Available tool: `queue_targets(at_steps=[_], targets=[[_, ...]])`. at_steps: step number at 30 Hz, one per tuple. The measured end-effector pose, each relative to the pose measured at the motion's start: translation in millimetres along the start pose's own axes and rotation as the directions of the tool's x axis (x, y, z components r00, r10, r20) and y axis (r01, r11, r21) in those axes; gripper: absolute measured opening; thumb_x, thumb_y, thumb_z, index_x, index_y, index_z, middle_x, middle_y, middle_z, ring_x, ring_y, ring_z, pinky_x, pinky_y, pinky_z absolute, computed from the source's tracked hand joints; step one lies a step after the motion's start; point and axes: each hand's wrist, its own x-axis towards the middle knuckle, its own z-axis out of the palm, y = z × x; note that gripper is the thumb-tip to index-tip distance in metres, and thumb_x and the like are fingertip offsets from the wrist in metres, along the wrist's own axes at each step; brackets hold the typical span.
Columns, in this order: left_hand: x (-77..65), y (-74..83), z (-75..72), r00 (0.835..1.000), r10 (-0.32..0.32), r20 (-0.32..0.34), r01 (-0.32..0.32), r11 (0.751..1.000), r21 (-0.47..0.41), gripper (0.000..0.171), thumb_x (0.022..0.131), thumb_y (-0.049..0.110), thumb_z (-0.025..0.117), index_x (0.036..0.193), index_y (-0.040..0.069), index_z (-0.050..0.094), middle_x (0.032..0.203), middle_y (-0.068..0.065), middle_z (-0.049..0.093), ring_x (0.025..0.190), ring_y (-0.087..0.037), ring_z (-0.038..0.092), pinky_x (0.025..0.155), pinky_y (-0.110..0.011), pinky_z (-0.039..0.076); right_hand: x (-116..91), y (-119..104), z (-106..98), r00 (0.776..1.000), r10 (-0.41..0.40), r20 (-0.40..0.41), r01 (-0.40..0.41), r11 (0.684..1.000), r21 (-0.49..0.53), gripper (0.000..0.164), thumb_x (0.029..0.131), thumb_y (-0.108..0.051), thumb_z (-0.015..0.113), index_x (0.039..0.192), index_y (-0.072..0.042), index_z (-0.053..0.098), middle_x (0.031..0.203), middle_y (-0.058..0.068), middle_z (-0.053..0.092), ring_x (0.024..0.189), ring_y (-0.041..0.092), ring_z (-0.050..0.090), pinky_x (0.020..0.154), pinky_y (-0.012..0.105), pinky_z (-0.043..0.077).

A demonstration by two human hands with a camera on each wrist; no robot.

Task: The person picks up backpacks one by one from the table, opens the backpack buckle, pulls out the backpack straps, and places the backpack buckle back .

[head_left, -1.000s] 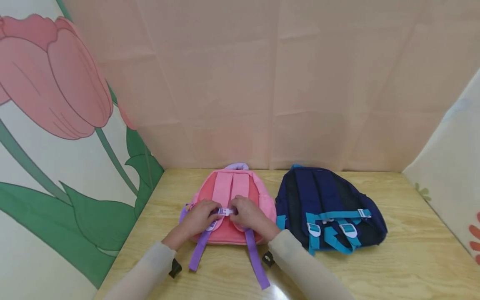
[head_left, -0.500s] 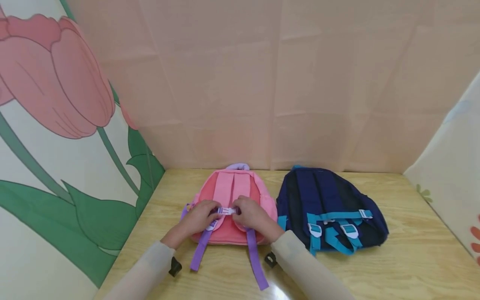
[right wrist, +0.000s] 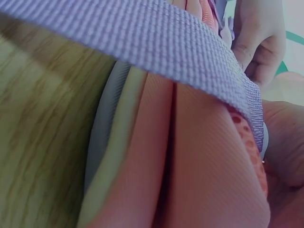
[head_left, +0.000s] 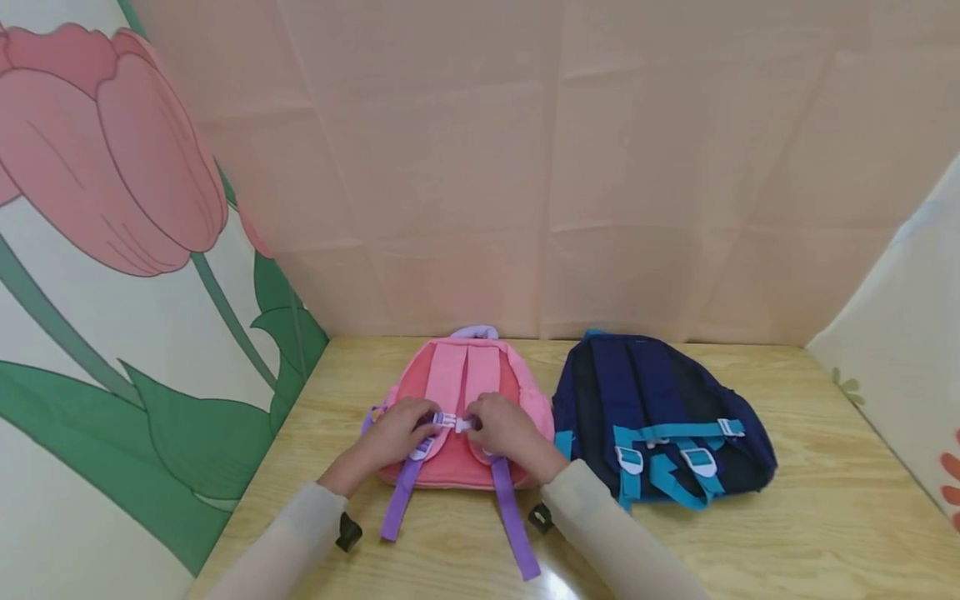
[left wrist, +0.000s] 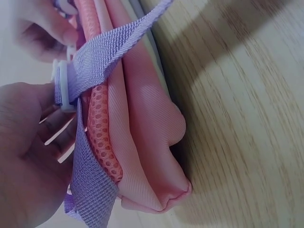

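A pink backpack (head_left: 450, 471) lies on the table, straps facing up. Across its middle is a white side-release buckle (head_left: 452, 422). My left hand (head_left: 396, 430) pinches the buckle's left half and my right hand (head_left: 507, 428) pinches the right half. The halves meet at a slight angle; whether they are locked cannot be told. Purple webbing straps (head_left: 402, 502) hang off the bag's front. In the left wrist view, a white strap adjuster (left wrist: 65, 85) sits beside the left hand's fingers. The right wrist view has purple webbing (right wrist: 156, 40) crossing the bag, partly hiding the right hand.
A navy backpack (head_left: 637, 375) with turquoise straps (head_left: 678, 492) lies close to the pink one's right side. The wooden table (head_left: 832, 500) ends at a peach cloth backdrop (head_left: 480, 167). A tulip-printed panel (head_left: 247, 450) borders the left side.
Both hands stay almost in place. The left hand has shifted slightly left, and the buckle's halves now look a little tilted and drawn apart, with more of the prongs showing.
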Motion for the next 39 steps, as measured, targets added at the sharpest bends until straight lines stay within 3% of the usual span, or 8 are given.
queue_targets(at_steps=[5,14,21,28,35,39], targets=[[-0.2,1.7,-3.0,1.0,-0.024,0.012,0.025,1.0,-0.019,0.023,0.1,0.025,0.066,0.12,0.013,0.067,0.108,0.002,0.064,0.1,-0.015,0.057,0.09,-0.039,0.051,-0.1,-0.3,-0.3,1.0,-0.005,-0.001,0.005,1.0,0.026,0.024,0.087,-0.036,0.081,0.099,-0.016,0.075,0.089,-0.004,0.061,0.08,0.013,0.054,0.075,0.03,0.051],[0.6,1.8,-5.1,1.0,-0.016,0.002,0.016,1.0,-0.005,0.025,0.099,0.026,0.067,0.121,0.014,0.068,0.104,0.005,0.062,0.093,-0.011,0.054,0.083,-0.034,0.05,3.0,-5.5,-1.3,0.993,-0.098,-0.059,0.106,0.985,0.139,0.034,0.091,-0.03,0.078,0.12,-0.012,0.073,0.096,-0.002,0.065,0.084,0.011,0.057,0.076,0.029,0.051],[-1.0,3.6,-4.7,0.999,-0.041,0.011,0.042,0.999,-0.034,0.024,0.099,0.027,0.067,0.12,0.016,0.068,0.107,0.005,0.064,0.096,-0.012,0.056,0.088,-0.035,0.05,4.9,-9.9,4.5,0.993,-0.091,-0.071,0.101,0.982,0.159,0.029,0.092,-0.028,0.077,0.115,-0.011,0.074,0.097,-0.003,0.066,0.087,0.011,0.061,0.08,0.03,0.053],[-2.6,3.2,-4.8,0.999,-0.029,-0.019,0.028,0.998,-0.048,0.027,0.094,0.026,0.074,0.117,0.014,0.069,0.109,0.003,0.066,0.101,-0.013,0.058,0.092,-0.038,0.051,7.9,-10.2,7.3,0.99,-0.098,-0.098,0.115,0.977,0.177,0.02,0.092,-0.024,0.076,0.108,-0.011,0.074,0.095,-0.003,0.066,0.087,0.01,0.061,0.079,0.029,0.053],[0.4,5.0,-6.5,0.996,-0.085,-0.025,0.084,0.996,-0.02,0.018,0.091,0.026,0.078,0.103,0.013,0.071,0.093,0.005,0.063,0.085,-0.011,0.056,0.076,-0.032,0.051,8.2,-8.6,8.1,0.99,-0.092,-0.103,0.112,0.971,0.21,0.016,0.091,-0.019,0.076,0.105,-0.012,0.072,0.094,-0.003,0.066,0.085,0.011,0.061,0.077,0.028,0.053],[1.9,4.8,-5.3,0.995,-0.098,-0.028,0.098,0.995,0.018,0.017,0.092,0.027,0.076,0.102,0.014,0.074,0.089,0.008,0.062,0.081,-0.009,0.054,0.074,-0.029,0.05,8.0,-9.8,7.7,0.987,-0.114,-0.111,0.137,0.963,0.231,0.018,0.091,-0.016,0.076,0.107,-0.01,0.071,0.095,-0.001,0.067,0.087,0.012,0.063,0.077,0.028,0.054]])
